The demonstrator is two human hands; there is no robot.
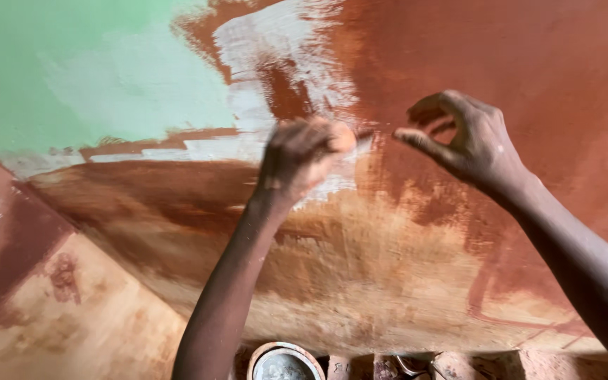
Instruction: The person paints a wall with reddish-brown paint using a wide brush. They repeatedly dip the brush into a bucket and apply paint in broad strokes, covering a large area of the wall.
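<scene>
My left hand (307, 151) is raised against a wall (402, 267) smeared red-brown and tan. It is blurred and closed in a fist, and a small pale tool tip (364, 141) sticks out of it to the right; I cannot make out what kind of tool it is. White streaks (283, 42) run over the wall above and beside this hand. My right hand (469, 137) hovers just right of the tool tip, fingers curled loosely and thumb stretched toward the tip, with nothing in it.
The wall's upper left part is painted pale green (72, 70). A side wall (29, 295) meets it at the left. Below, at the wall's foot, stands a round tin (284, 360) with grey contents, with reddish bricks (452, 366) beside it.
</scene>
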